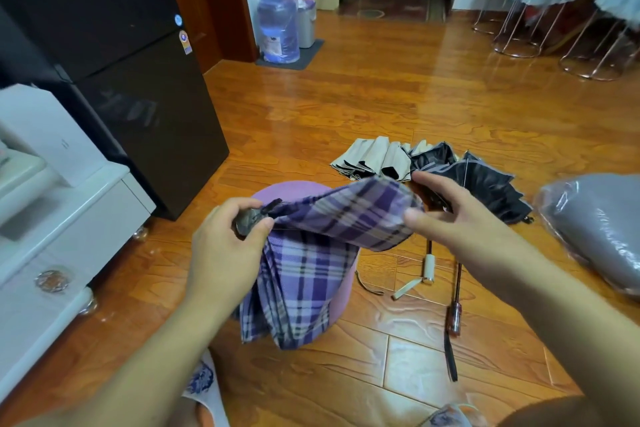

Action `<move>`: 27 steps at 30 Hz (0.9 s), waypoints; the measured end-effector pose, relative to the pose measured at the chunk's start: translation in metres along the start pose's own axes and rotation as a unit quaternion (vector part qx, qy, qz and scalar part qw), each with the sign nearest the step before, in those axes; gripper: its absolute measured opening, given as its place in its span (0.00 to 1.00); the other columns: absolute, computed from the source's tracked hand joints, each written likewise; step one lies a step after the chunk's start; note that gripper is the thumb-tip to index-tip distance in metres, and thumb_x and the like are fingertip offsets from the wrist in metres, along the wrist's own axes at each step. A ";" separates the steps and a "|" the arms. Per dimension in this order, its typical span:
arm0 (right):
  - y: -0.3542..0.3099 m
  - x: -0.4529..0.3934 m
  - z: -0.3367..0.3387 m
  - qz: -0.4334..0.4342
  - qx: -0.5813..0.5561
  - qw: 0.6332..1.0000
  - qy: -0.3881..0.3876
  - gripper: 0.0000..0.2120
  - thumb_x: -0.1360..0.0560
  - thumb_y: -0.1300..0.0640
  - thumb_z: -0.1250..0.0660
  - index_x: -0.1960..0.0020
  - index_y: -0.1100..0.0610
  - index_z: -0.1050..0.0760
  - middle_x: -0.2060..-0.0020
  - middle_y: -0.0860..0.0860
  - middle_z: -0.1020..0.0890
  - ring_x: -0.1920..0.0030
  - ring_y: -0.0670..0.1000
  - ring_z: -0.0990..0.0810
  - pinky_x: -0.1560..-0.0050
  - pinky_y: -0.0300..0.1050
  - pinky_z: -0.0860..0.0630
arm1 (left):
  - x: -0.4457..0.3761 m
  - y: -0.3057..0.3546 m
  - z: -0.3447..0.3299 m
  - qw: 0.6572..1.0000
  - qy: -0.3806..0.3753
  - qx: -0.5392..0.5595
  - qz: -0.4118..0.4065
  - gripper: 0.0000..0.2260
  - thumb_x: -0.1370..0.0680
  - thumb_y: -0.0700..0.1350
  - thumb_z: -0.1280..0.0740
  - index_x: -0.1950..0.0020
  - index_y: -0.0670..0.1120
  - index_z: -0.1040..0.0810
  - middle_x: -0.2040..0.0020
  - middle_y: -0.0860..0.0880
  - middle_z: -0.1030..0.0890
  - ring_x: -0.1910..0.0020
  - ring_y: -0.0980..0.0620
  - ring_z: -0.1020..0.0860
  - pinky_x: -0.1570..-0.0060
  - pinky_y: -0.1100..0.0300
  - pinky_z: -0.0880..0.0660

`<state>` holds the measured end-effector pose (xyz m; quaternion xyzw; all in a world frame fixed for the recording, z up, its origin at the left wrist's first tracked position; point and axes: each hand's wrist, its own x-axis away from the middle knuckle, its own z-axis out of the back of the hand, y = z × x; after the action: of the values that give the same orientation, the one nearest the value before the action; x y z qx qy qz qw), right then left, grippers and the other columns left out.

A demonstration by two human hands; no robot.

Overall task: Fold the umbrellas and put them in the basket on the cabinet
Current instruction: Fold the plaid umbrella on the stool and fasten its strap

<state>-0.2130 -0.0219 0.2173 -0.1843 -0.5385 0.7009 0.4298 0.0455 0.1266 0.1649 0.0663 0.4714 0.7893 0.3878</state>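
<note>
**Plaid umbrella half gathered, two more waiting on the floor**

A person holds a purple-and-white plaid fabric umbrella [322,253] in the air above a round lilac padded stool [287,189]. The left hand [228,250] has its grip curled round the umbrella's grey end [247,220], thumb and fingers clamped on it. The right hand [446,215] meets the other end of the cloth with thumb against the fabric and fingers reaching past it; whether that grip truly pinches the cloth cannot be told. Loose plaid panels hang down below the left grip.

Beyond the right grip, on the wooden floor [346,97], lie a beige-and-black collapsed umbrella [374,159] and a black umbrella with grey trim [485,184], their handles pointing back toward the person. No basket or cabinet top is identifiable here.

Likely risks: the hanging panels look uneven, so rolling now could bunch the pleats and leave a bundle too fat to strap. If the right grip is only resting, the canopy may slide off and unfurl. The dangling cloth could also snag the stool.
</note>
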 end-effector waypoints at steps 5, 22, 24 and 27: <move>0.009 -0.005 -0.014 0.120 0.288 0.948 0.058 0.42 0.32 0.39 0.24 0.23 0.40 0.39 0.34 0.45 0.32 0.34 0.47 0.39 0.37 0.45 0.38 | 0.006 0.004 -0.003 1.000 -0.022 -0.002 -0.004 0.07 0.22 0.45 0.26 0.46 0.54 0.19 0.50 0.59 0.19 0.51 0.67 0.23 0.58 0.78 0.32; 0.010 -0.035 -0.005 0.254 0.185 0.949 0.013 0.03 0.25 0.59 0.25 0.53 0.52 0.17 0.56 0.42 0.16 0.51 0.40 0.19 0.50 0.30 0.27 | 0.006 -0.007 -0.002 0.996 -0.074 -0.021 -0.049 0.10 0.23 0.42 0.25 0.46 0.56 0.19 0.49 0.57 0.18 0.49 0.59 0.21 0.51 0.62 0.28; 0.009 -0.033 -0.005 0.275 0.164 0.947 0.035 0.06 0.25 0.61 0.25 0.53 0.50 0.16 0.58 0.41 0.16 0.53 0.40 0.19 0.51 0.29 0.28 | 0.006 -0.008 -0.002 0.995 -0.080 -0.026 -0.044 0.10 0.23 0.42 0.25 0.46 0.56 0.19 0.49 0.57 0.18 0.50 0.59 0.21 0.52 0.64 0.29; 0.005 -0.031 0.000 0.311 0.203 0.929 0.006 0.13 0.23 0.62 0.27 0.41 0.49 0.19 0.58 0.42 0.18 0.52 0.44 0.19 0.47 0.34 0.27 | 0.006 -0.007 -0.002 0.994 -0.090 -0.038 -0.042 0.10 0.23 0.43 0.26 0.46 0.56 0.19 0.49 0.57 0.19 0.50 0.60 0.22 0.54 0.68 0.30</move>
<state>-0.1977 -0.0470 0.2065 -0.2555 -0.2975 0.8926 0.2223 0.0441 0.1307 0.1568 0.1027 0.4069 0.7804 0.4635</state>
